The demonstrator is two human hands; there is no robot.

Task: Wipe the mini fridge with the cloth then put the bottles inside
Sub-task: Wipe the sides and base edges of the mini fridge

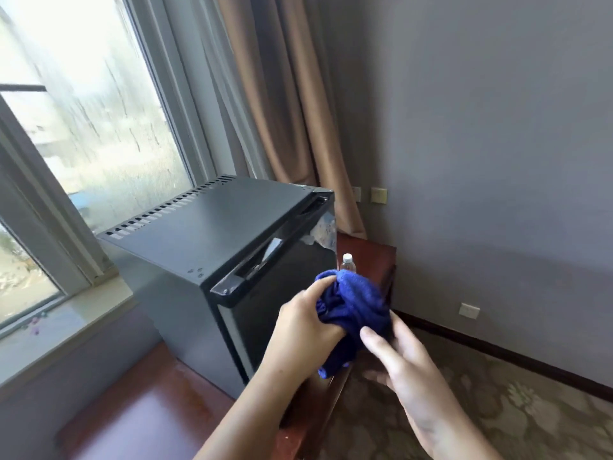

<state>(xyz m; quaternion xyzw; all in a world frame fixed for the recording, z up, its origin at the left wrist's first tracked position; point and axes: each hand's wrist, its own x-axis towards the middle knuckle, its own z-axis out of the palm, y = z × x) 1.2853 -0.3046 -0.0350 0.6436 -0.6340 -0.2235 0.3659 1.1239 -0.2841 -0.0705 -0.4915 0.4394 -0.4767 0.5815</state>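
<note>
A black mini fridge [212, 234] stands on a red-brown wooden desk, its glossy door shut and facing right. In front of the door my left hand [306, 322] grips a bunched dark blue cloth [356, 303]. My right hand [403, 363] is just right of the cloth, its fingers spread and touching the cloth's lower side. Behind the cloth, beside the fridge door, one clear bottle [347, 262] with a white cap stands on the desk; only its top shows.
The wooden desk [139, 403] runs along under a window [83, 121] with a pale sill. Beige curtains [285, 94] hang behind the fridge. A grey wall [497, 144] with sockets lies to the right, patterned carpet [514, 410] below.
</note>
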